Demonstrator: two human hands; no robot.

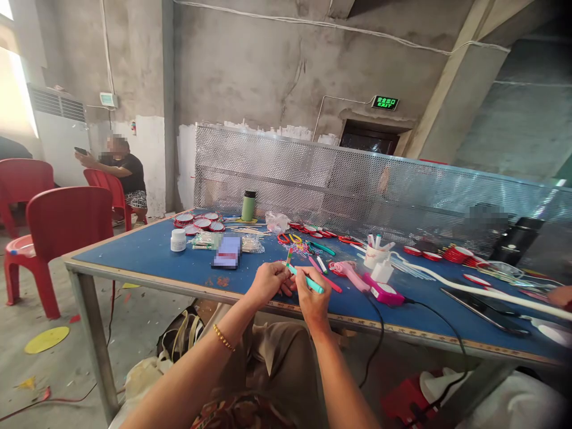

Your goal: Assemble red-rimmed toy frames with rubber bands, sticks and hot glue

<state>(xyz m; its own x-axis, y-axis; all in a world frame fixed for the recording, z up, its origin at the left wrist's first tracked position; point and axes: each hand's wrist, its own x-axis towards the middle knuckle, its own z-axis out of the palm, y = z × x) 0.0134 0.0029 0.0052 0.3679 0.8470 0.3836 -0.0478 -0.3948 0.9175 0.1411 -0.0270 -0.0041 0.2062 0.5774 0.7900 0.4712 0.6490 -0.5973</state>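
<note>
My left hand (269, 282) is closed on a small flat stick (289, 256) with red and green on its upright end. A teal marker pen (314, 285) is gripped in my right hand (314, 302), and its tip end points at the stick, close to my left fingers. Whether the tip touches the stick, I cannot tell. Just beyond my hands, a pink marker (331, 282) and a white marker with a green end (321, 264) lie on the blue table (263, 271). Farther back are several pliers with red, yellow and teal handles (322, 248) among small coloured bits.
Left of my hands are a phone (227, 250), a white bottle (177, 240) and red-rimmed discs (202, 223). A green flask (248, 206) stands behind. To the right are a pen cup (374, 256), a pink glue gun (353, 275) and cords. A person (127, 173) sits far left.
</note>
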